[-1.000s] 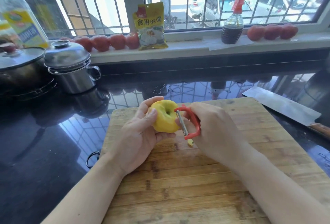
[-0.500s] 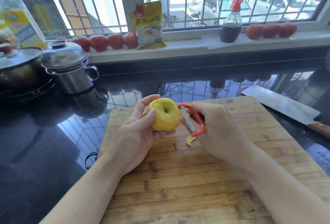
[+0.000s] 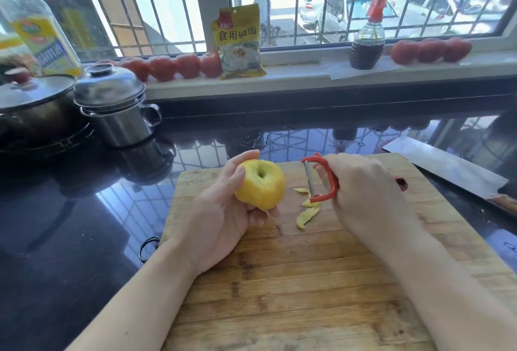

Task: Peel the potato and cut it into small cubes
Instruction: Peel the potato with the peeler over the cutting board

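Peeling on bamboo board (image 3: 307,280).
We cup the smooth, round yellow potato (image 3: 261,184) in our left hand (image 3: 221,219); curled peel strips (image 3: 307,215) lie between; our right hand (image 3: 363,199) grips the red Y-peeler (image 3: 321,180), apart.

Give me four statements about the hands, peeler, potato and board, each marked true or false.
1. The left hand holds the potato. True.
2. The peeler blade is touching the potato. False: it is held apart, in the right hand.
3. Peel strips lie on the cutting board. True.
4. The cleaver lies left of the board. False: it lies to the right.
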`<state>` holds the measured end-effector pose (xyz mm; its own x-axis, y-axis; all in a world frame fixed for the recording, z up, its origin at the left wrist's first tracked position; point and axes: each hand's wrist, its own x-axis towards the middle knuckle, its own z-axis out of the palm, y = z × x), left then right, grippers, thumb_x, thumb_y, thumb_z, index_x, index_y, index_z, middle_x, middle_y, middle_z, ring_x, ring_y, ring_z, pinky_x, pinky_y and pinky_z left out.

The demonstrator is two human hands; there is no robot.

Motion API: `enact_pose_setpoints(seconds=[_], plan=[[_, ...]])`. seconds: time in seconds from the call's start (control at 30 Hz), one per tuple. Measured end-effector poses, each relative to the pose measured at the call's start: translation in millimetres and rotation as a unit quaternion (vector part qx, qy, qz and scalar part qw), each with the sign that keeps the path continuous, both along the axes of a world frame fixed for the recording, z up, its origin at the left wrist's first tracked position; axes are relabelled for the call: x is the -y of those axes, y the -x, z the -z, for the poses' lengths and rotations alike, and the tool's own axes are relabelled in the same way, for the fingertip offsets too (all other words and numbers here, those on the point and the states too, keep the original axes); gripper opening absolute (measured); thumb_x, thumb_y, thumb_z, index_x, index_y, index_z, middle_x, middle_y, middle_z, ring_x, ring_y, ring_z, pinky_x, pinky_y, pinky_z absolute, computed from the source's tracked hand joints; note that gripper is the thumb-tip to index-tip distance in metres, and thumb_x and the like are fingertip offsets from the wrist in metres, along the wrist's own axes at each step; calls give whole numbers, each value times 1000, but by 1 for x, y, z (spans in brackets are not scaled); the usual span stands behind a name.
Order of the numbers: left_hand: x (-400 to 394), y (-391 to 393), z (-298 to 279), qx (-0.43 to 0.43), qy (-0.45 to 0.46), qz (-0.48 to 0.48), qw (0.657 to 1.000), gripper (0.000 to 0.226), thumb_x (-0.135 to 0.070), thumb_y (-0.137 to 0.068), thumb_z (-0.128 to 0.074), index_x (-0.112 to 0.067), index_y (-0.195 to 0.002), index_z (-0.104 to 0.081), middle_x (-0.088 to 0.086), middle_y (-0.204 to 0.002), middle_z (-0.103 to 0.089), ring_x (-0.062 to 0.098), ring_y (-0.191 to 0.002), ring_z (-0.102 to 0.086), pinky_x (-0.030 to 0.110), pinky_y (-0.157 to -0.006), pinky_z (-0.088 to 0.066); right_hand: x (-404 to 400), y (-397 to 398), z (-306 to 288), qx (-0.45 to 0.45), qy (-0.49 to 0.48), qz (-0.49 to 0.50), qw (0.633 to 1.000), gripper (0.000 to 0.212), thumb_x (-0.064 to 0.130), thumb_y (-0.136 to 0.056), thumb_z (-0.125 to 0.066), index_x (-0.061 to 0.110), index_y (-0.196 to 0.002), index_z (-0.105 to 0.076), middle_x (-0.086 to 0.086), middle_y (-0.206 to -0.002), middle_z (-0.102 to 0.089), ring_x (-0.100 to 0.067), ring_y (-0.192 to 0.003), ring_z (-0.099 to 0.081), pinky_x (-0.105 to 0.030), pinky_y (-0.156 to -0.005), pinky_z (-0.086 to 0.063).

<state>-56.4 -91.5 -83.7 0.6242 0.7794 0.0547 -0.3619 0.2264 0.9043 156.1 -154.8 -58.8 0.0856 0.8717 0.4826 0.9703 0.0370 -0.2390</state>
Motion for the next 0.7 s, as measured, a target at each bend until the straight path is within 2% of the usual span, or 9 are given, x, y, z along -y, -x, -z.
enact_pose_setpoints(seconds=[0.07,0.13,0.2,0.33,0.43,0.53,0.63,0.7], plan=[[2,-2,0,-19,-16,-1,1000,47,-35,-96,-53,-28,-142,-52,14,-112,-65,34,-81,-61,35,-64,-47,3,9,0,37,-32,0,999,9,13,-97,-60,18,-95,-66,4,-73,-56,-24,-70,-53,-43,-68,-45],[4,-4,2,-46,-32,-15,998,50,-38,-95,-54,-33,-144,-48,13,-112,-64,32,-83,-57,33,-65,-46,3,19,2,86,-30,21,996,27,6,-88,-66,18,-112,-68,3,-77,-58,-26,-74,-51,-42,-72,-39],[6,-6,4,-69,-51,-30,996,52,-42,-94,-54,-34,-144,-42,12,-107,-65,29,-83,-56,31,-64,-46,3,28,5,122,-26,30,992,35,4,-78,-69,20,-109,-66,4,-78,-54,-25,-77,-47,-42,-76,-35],[7,-8,7,-120,-100,-39,987,60,-60,-91,-56,-29,-141,-42,7,-91,-67,18,-76,-59,30,-65,-44,6,38,5,144,-49,34,988,21,3,-85,-57,19,-99,-61,1,-78,-49,-25,-78,-43,-43,-79,-35],[5,-9,10,-138,-116,-45,983,61,-69,-90,-53,-32,-138,-46,8,-90,-64,23,-76,-55,36,-65,-41,7,44,6,148,-61,30,987,17,10,-90,-58,19,-104,-62,-1,-85,-51,-26,-82,-46,-44,-83,-35],[6,-11,11,-151,-124,-44,980,63,-71,-88,-47,-33,-138,-44,7,-84,-62,25,-74,-50,35,-61,-40,8,50,6,160,-59,31,985,29,11,-92,-40,18,-109,-63,-5,-94,-54,-28,-87,-49,-45,-88,-35],[5,-12,11,-154,-126,-45,979,62,-72,-89,-45,-32,-136,-44,7,-82,-62,26,-74,-48,36,-61,-40,8,54,6,149,-42,40,987,37,17,-89,-32,16,-110,-62,-8,-97,-55,-29,-89,-51,-48,-89,-37],[5,-11,10,-152,-119,-51,980,60,-71,-91,-45,-31,-136,-45,9,-85,-63,26,-74,-50,37,-61,-40,7,54,7,139,-54,58,987,40,14,-88,-27,15,-107,-63,-7,-95,-54,-29,-86,-51,-48,-88,-37]])
